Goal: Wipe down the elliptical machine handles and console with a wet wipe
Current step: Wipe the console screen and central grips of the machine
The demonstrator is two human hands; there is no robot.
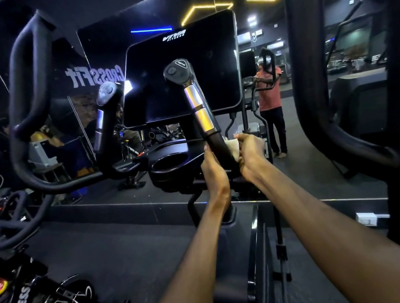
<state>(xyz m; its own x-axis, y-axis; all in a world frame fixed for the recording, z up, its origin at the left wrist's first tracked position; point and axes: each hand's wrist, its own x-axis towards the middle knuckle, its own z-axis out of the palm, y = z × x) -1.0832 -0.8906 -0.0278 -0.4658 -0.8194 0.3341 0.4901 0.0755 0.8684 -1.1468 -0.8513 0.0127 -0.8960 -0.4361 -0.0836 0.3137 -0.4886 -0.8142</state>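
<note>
Wet wipe [234,148] pressed against lower black section of right inner handle [213,134], pinched by right hand [250,154]. Left hand [214,172] grips handle opposite. Handle-wiping step underway; console [182,71] apparently pending. Next: stroke upward over sensor plates.

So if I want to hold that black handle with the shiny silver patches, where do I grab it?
Probably the plain black stretch low on the black handle with shiny silver patches, below the silver plates, coming from its left side, where the left hand holds now. The bar is round and leans upward, so fingers wrap it easily. The right hand presses the pale wet wipe on the other side.
</note>
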